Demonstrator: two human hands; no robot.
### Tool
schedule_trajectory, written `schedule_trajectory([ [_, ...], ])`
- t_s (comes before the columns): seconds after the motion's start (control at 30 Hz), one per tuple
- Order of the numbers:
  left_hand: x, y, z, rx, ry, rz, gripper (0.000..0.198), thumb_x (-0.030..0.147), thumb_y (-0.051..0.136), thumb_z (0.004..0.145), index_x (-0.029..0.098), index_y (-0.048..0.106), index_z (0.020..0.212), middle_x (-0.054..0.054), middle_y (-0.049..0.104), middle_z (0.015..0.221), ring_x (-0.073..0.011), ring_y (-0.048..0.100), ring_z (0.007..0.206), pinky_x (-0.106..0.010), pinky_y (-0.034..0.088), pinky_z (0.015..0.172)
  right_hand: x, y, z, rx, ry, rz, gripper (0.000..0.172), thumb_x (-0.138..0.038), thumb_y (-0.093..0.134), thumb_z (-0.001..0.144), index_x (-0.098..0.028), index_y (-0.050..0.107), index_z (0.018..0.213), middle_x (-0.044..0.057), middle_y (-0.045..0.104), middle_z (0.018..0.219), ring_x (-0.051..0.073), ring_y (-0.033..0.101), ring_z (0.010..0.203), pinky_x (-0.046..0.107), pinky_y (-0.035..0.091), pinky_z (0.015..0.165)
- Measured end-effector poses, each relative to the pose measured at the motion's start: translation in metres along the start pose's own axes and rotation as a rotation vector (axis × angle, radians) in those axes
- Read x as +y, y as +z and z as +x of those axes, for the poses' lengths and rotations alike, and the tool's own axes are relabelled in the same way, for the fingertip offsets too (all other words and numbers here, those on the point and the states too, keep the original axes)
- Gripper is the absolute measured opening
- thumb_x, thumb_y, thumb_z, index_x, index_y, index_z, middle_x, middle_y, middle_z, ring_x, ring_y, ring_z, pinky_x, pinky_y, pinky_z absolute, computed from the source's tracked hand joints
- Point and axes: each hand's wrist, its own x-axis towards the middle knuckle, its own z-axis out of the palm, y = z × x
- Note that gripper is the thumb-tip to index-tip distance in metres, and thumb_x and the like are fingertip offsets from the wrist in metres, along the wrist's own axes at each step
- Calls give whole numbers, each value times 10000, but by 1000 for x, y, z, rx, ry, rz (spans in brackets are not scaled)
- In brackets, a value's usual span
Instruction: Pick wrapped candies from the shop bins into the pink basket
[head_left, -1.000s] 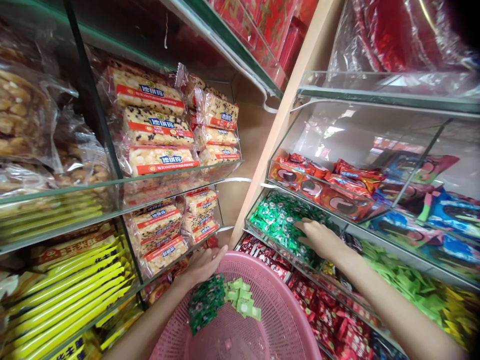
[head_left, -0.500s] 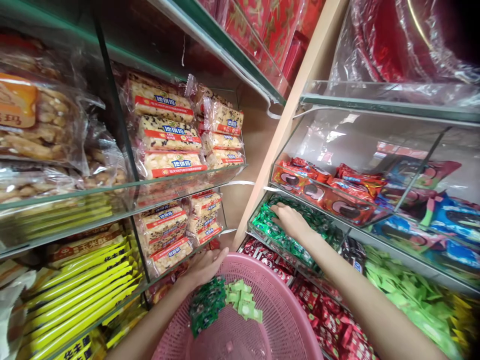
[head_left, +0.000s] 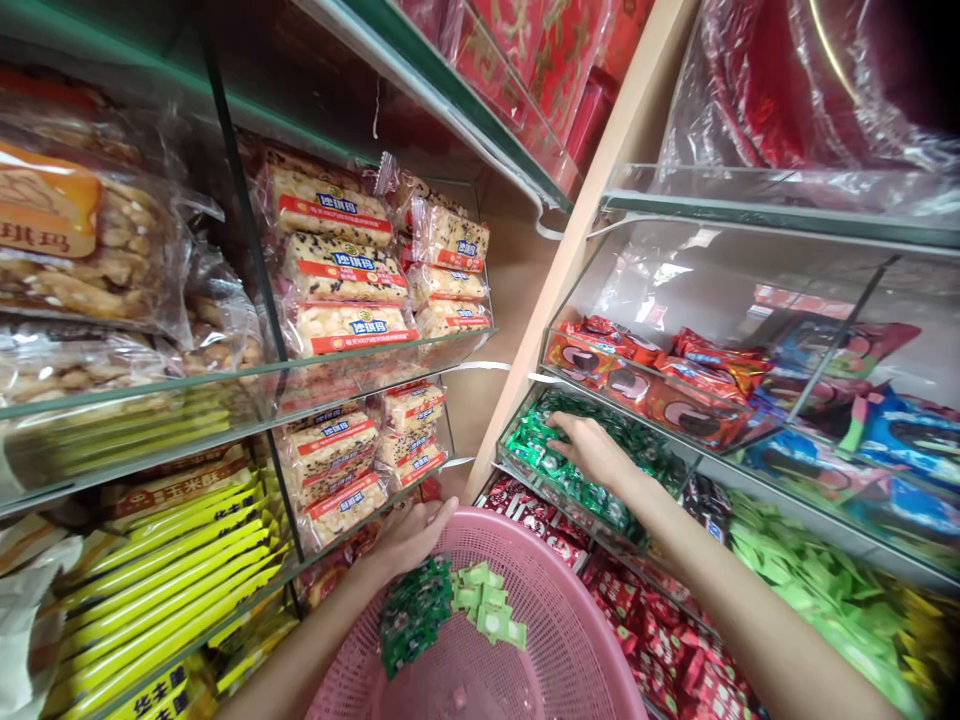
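My left hand (head_left: 409, 535) grips the far rim of a pink plastic basket (head_left: 555, 640), fingers wrapped over the edge. Inside the basket lie a heap of dark green wrapped candies (head_left: 412, 610) and several light green ones (head_left: 491, 610). My right hand (head_left: 592, 450) reaches into a glass bin (head_left: 517, 465) filled with dark green wrapped candies (head_left: 544, 455). Its fingers curl down into the pile; whether they hold any is hidden.
Glass shelves at left carry rice-crispy snack packs (head_left: 341, 270) and yellow bars (head_left: 165, 580). At right, bins hold red chocolate pies (head_left: 652, 380), blue packs (head_left: 892, 430), light green candies (head_left: 810, 580) and red candies (head_left: 645, 640). A wooden post (head_left: 577, 240) divides the shelves.
My right hand moved left across the green candy bin, from its right part to its left part, and its fingers now dig into the pile. The left hand stays on the basket rim.
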Motion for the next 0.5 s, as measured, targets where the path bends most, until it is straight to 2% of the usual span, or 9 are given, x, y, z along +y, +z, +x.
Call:
schedule_trajectory([
  [0.1, 1, 0, 0, -6, 6, -4, 676, 647, 161, 847, 231, 636, 1087, -82, 650, 1124, -259, 546, 1117, -340, 372, 933, 6, -9, 1, -17, 23, 14, 215, -254, 525, 823, -182, 561, 1022, 49, 653, 909, 181, 605, 808, 264, 421, 732],
  [0.2, 1, 0, 0, -2, 12, 2, 678, 650, 150, 847, 239, 637, 1082, -74, 645, 1137, -258, 541, 1123, -340, 367, 940, 9, -15, 4, -119, 44, 40, 238, -277, 574, 784, -158, 603, 988, 38, 660, 819, 179, 604, 729, 264, 431, 699],
  [0.27, 0, 1, -1, 3, 15, 3, 679, 650, 148, 847, 243, 637, 1082, -73, 644, 1138, -262, 541, 1122, -347, 366, 941, 8, -13, 5, -152, 41, 46, 255, -267, 582, 777, -152, 618, 1001, 52, 667, 871, 189, 612, 790, 270, 437, 736],
  [0.4, -2, 1, -1, 5, 9, 0, 668, 642, 162, 851, 236, 635, 1092, -79, 651, 1123, -263, 543, 1120, -345, 371, 934, 4, -1, 6, -81, 40, -2, 336, -251, 570, 798, -146, 601, 1116, 116, 624, 1080, 222, 578, 997, 306, 405, 878],
  [0.5, -2, 0, -2, 7, 11, 0, 667, 636, 162, 853, 234, 633, 1099, -80, 649, 1127, -261, 542, 1123, -341, 374, 933, 4, 6, 2, -60, 53, -18, 391, -271, 558, 819, -150, 567, 1191, 148, 586, 1148, 243, 550, 1070, 334, 388, 921],
])
